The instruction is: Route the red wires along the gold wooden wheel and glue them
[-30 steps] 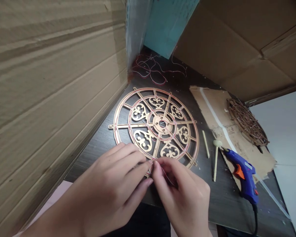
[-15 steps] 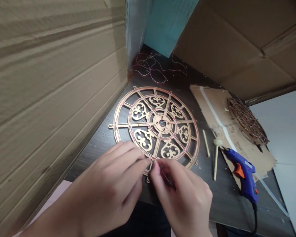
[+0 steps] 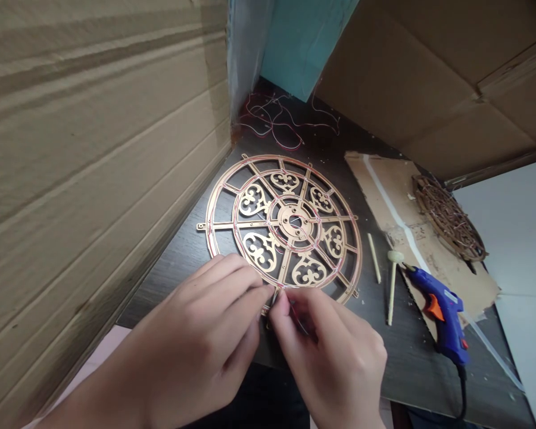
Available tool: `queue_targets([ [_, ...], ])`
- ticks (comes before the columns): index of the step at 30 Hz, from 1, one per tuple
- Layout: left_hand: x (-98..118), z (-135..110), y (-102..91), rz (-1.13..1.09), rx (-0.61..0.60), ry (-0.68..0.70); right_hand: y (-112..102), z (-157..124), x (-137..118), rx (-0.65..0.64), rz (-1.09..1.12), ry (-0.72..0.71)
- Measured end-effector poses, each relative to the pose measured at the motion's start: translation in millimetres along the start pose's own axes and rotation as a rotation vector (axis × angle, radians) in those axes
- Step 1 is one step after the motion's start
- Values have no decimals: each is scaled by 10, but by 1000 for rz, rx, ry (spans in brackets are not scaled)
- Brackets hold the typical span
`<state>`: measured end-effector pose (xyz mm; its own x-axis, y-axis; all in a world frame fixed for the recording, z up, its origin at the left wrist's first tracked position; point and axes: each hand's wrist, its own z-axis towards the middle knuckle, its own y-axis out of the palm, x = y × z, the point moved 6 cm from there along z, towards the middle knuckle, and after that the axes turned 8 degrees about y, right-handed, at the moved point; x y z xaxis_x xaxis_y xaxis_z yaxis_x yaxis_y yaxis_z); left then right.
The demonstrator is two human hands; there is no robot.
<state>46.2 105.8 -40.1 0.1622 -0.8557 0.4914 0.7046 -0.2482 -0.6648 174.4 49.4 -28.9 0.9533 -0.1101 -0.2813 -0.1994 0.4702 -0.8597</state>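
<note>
A round wooden lattice wheel [image 3: 286, 220] with scroll cut-outs lies flat on the dark table [image 3: 192, 262]. Thin red wire runs along its rings and spokes. My left hand [image 3: 209, 339] and my right hand [image 3: 335, 351] meet at the wheel's near rim, fingertips pinched together on the thin wire there. The rim under the fingers is hidden. Both hands are closed in a pinch.
Cardboard walls stand at the left [image 3: 93, 149] and back right [image 3: 406, 77]. Loose red wire [image 3: 281, 122] lies at the back. Two wooden sticks [image 3: 390, 283], a blue glue gun [image 3: 442, 313], a cardboard sheet [image 3: 397, 196] and a darker lattice disc [image 3: 449, 217] lie to the right.
My hands have stayed at the near rim, with the fingers shifting slightly as they work the wire. The wheel has barely moved.
</note>
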Motion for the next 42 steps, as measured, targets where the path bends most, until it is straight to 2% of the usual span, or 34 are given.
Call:
queue_targets([
  [21,-12,-16,-43,-75,35,-25,-6,-28,-48,73,-77,48],
  [28,7,-22,-32,-77,26,2,-22,-66,-35,85,-28,28],
  [34,-36,-49,-32,97,-19,-3,-37,-92,-25,123,-39,24],
  [37,-80,-45,-17,125,-59,-44,-31,-84,-14,93,-27,30],
  [42,-86,-23,-21,97,-54,-53,-40,-47,-17,33,-29,9],
])
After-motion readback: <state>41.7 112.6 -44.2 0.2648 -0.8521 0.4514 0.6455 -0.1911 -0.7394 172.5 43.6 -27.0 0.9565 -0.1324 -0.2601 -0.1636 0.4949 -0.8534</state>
